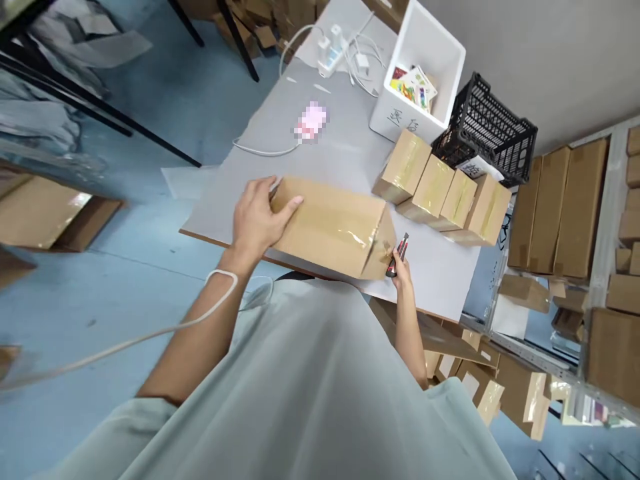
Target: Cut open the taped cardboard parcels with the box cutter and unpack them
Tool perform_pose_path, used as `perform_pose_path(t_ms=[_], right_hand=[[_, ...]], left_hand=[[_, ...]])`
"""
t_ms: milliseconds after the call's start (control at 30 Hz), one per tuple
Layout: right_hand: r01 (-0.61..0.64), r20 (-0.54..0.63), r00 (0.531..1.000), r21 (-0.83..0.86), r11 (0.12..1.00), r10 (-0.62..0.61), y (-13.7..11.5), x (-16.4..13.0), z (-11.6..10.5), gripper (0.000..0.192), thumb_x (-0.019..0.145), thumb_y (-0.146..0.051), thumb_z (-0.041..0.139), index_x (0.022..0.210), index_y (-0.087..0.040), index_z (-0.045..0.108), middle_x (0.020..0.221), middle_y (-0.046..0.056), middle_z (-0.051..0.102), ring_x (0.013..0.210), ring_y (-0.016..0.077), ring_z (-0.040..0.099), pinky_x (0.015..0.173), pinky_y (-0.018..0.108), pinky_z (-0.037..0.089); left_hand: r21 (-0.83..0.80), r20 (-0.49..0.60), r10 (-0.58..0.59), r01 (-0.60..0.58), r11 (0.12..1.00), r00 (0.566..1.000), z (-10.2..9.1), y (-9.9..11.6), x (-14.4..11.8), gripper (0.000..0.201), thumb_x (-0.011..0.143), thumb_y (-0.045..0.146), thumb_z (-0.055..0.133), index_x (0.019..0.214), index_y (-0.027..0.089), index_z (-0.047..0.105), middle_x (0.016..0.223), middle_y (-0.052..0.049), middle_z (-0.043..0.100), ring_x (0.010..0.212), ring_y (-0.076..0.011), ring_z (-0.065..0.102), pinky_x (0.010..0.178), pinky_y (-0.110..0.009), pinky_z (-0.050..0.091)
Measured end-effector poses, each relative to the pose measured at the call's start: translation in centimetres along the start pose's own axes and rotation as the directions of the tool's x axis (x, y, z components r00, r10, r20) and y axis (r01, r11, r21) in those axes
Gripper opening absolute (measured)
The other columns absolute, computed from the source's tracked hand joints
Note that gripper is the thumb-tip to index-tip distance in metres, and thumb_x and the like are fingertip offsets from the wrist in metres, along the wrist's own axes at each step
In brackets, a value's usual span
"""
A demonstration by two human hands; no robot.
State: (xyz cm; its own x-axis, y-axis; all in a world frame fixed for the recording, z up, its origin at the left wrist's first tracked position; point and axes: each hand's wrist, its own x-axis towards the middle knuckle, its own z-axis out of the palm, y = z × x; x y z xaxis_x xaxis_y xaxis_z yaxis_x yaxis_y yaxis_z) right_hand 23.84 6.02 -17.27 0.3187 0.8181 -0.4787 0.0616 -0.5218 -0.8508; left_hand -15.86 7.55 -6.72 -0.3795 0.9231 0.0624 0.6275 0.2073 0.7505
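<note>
A long cardboard box with clear tape along its top lies near the front edge of the grey table. My left hand grips its left end, thumb on the top face and fingers over the far side. Beside the box's right end, my right hand is closed around a black and red utility knife, whose tip points away from me. The knife is close to the end flap; whether it touches the cardboard I cannot tell.
Several small taped boxes stand in a row at the right, by a white foam bin and a black crate. A power strip and a cable-connected, blurred pink object lie farther back. Shelving with cartons stands right.
</note>
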Motion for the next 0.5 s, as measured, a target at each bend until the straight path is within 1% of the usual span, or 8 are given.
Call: perform_pose_path(t_ms=[67, 100, 167, 200, 267, 333, 433, 500], right_hand=[[-0.006, -0.005, 1.000, 0.046, 0.999, 0.006, -0.9, -1.0, 1.9, 0.046, 0.090, -0.063, 0.077, 0.107, -0.020, 0.071, 0.091, 0.006, 0.081, 0.088, 0.0227, 0.076, 0.079, 0.035, 0.065], [0.004, -0.020, 1.000, 0.066, 0.998, -0.002, -1.5, -1.6, 2.5, 0.049, 0.088, -0.063, 0.079, 0.109, -0.020, 0.072, 0.094, 0.006, 0.081, 0.091, 0.0229, 0.077, 0.081, 0.034, 0.065], [0.058, -0.060, 0.997, 0.081, 0.995, -0.053, -2.7, -3.1, 3.3, 0.055, 0.085, -0.065, 0.083, 0.113, -0.019, 0.073, 0.100, 0.006, 0.082, 0.095, 0.0232, 0.076, 0.084, 0.033, 0.064], [0.093, -0.081, 0.993, 0.071, 0.993, -0.087, -3.3, -3.9, 3.3, 0.058, 0.085, -0.066, 0.083, 0.115, -0.018, 0.074, 0.103, 0.007, 0.083, 0.096, 0.0233, 0.076, 0.084, 0.033, 0.064], [0.162, -0.122, 0.980, 0.012, 0.987, -0.159, -4.6, -5.6, 2.9, 0.061, 0.088, -0.070, 0.081, 0.118, -0.016, 0.075, 0.107, 0.008, 0.083, 0.097, 0.0236, 0.076, 0.084, 0.032, 0.062], [0.216, -0.172, 0.959, -0.077, 0.973, -0.226, -5.9, -6.9, 2.3, 0.061, 0.090, -0.071, 0.079, 0.117, -0.016, 0.076, 0.107, 0.008, 0.082, 0.096, 0.0237, 0.074, 0.083, 0.032, 0.061], [0.253, -0.247, 0.920, -0.217, 0.943, -0.304, -7.3, -7.7, 1.8, 0.057, 0.091, -0.069, 0.076, 0.111, -0.016, 0.076, 0.101, 0.007, 0.081, 0.095, 0.0242, 0.072, 0.083, 0.032, 0.060], [0.243, -0.260, 0.910, -0.299, 0.923, -0.324, -7.6, -7.6, 1.9, 0.056, 0.093, -0.069, 0.071, 0.109, -0.016, 0.075, 0.096, 0.007, 0.079, 0.095, 0.0253, 0.072, 0.082, 0.032, 0.060]], left_hand=[[0.026, -0.028, -0.158, 0.158, 0.987, 0.987, -1.4, -3.0, 1.1, 0.053, 0.103, 0.062, 0.071, 0.138, 0.022, 0.072, 0.145, -0.018, 0.074, 0.140, -0.0404, 0.071, 0.131, -0.057, 0.050], [0.028, -0.027, -0.219, 0.219, 0.975, 0.975, -1.8, -4.4, 1.6, 0.051, 0.104, 0.062, 0.068, 0.133, 0.020, 0.073, 0.140, -0.018, 0.076, 0.135, -0.0404, 0.073, 0.129, -0.058, 0.051], [-0.009, -0.001, -0.293, 0.293, 0.956, 0.956, -1.8, -6.7, 2.4, 0.048, 0.106, 0.061, 0.062, 0.126, 0.019, 0.075, 0.136, -0.018, 0.079, 0.127, -0.0378, 0.074, 0.124, -0.055, 0.052], [-0.046, 0.019, -0.312, 0.312, 0.949, 0.950, -1.5, -7.6, 2.7, 0.047, 0.107, 0.059, 0.059, 0.125, 0.019, 0.075, 0.137, -0.017, 0.080, 0.123, -0.0356, 0.075, 0.122, -0.052, 0.053], [-0.137, 0.070, -0.331, 0.338, 0.931, 0.941, -0.1, -8.8, 3.1, 0.043, 0.108, 0.055, 0.056, 0.123, 0.020, 0.075, 0.137, -0.015, 0.081, 0.120, -0.0313, 0.075, 0.116, -0.044, 0.055], [-0.205, 0.149, -0.343, 0.368, 0.907, 0.928, 2.0, -9.2, 3.4, 0.040, 0.107, 0.050, 0.053, 0.119, 0.019, 0.075, 0.134, -0.014, 0.083, 0.120, -0.0286, 0.073, 0.111, -0.037, 0.055], [-0.199, 0.301, -0.372, 0.439, 0.876, 0.878, 5.5, -8.9, 3.8, 0.035, 0.105, 0.045, 0.049, 0.102, 0.019, 0.073, 0.118, -0.013, 0.085, 0.117, -0.0278, 0.073, 0.104, -0.034, 0.055], [-0.166, 0.370, -0.375, 0.458, 0.873, 0.850, 7.1, -8.6, 4.1, 0.033, 0.102, 0.044, 0.050, 0.089, 0.021, 0.070, 0.102, -0.012, 0.083, 0.110, -0.0294, 0.073, 0.098, -0.035, 0.056]])
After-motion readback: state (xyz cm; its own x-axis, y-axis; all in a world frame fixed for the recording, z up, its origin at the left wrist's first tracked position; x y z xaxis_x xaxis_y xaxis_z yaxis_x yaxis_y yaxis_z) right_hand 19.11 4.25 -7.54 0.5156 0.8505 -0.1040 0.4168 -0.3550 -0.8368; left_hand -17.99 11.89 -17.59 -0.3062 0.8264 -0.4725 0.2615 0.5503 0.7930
